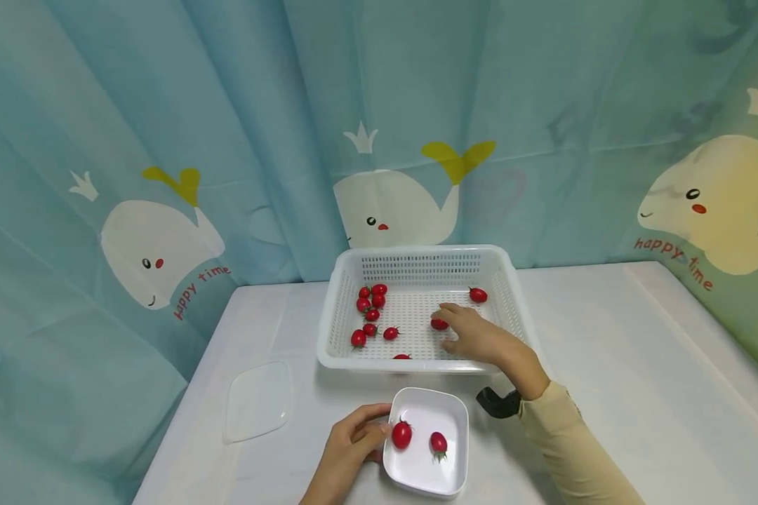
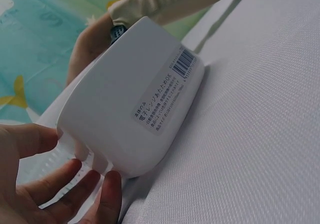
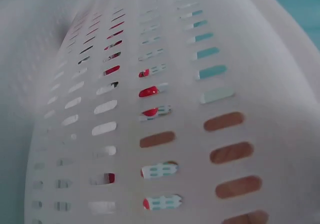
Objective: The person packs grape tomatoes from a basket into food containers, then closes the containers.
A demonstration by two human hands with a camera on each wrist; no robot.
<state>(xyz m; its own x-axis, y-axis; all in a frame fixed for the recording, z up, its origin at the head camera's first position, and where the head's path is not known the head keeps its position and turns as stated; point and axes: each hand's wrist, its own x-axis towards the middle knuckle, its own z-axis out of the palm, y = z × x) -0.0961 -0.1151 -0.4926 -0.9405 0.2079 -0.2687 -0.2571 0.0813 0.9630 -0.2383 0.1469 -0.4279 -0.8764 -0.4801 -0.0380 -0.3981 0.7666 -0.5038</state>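
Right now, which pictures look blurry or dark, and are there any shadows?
Head view: bright and mostly clear, with a soft shadow on the table beside the right sleeve; left wrist view: the white bowl looks greyish on its near side, but its label has readable big print; right wrist view: dim and hazy, with the basket wall close up.

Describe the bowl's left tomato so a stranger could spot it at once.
In front of the white basket stands a small bowl, touched by the left hand. Of the two inside, the tomato nearer that hand is it. Its leafy end points toward the basket; its neighbour's points away.
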